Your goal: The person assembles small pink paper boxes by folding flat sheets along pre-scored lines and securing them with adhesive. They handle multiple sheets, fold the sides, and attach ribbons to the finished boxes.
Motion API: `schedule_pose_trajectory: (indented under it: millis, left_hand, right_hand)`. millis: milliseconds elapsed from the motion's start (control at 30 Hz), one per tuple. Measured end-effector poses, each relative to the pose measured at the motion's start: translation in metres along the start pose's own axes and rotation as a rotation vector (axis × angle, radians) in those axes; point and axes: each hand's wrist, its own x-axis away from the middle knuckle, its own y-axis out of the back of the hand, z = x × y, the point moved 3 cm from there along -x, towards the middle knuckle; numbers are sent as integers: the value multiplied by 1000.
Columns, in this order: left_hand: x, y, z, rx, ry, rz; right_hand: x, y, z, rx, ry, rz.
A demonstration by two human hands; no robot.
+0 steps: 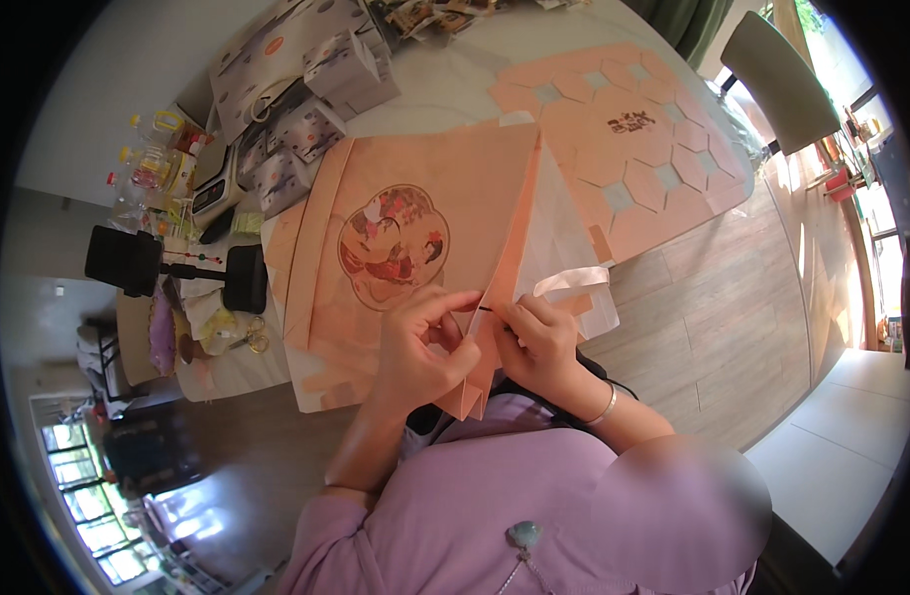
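Observation:
A peach paper gift bag (pixel 425 198) with a round picture of a figure and flowers lies flat on the white table (pixel 445 89). My left hand (pixel 420 347) pinches the bag's folded side edge near its lower corner. My right hand (pixel 534 342) grips the same fold from the other side, fingertips meeting the left hand's; a thin dark strand shows between them. A pale ribbon handle (pixel 574 283) lies just beyond my right hand. A silver bangle sits on my right wrist.
A flat peach sheet with hexagon pattern (pixel 633 139) lies at the right of the table. Patterned boxes (pixel 306 109), small bottles (pixel 153 159), a scale (pixel 215 178), a black phone stand (pixel 128 260) and scissors (pixel 252 337) crowd the left. A chair (pixel 777 74) stands far right on wooden floor.

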Motion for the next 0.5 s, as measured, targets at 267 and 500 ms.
schedule_pose_trajectory:
  millis: [267,500]
  left_hand:
    - [3,3,5,120,30,19]
    - [5,8,10,192,64,53]
  right_hand:
    - [-3,-1,1,-258,-212,13]
    - [3,-7,-3,-296,-220,-18]
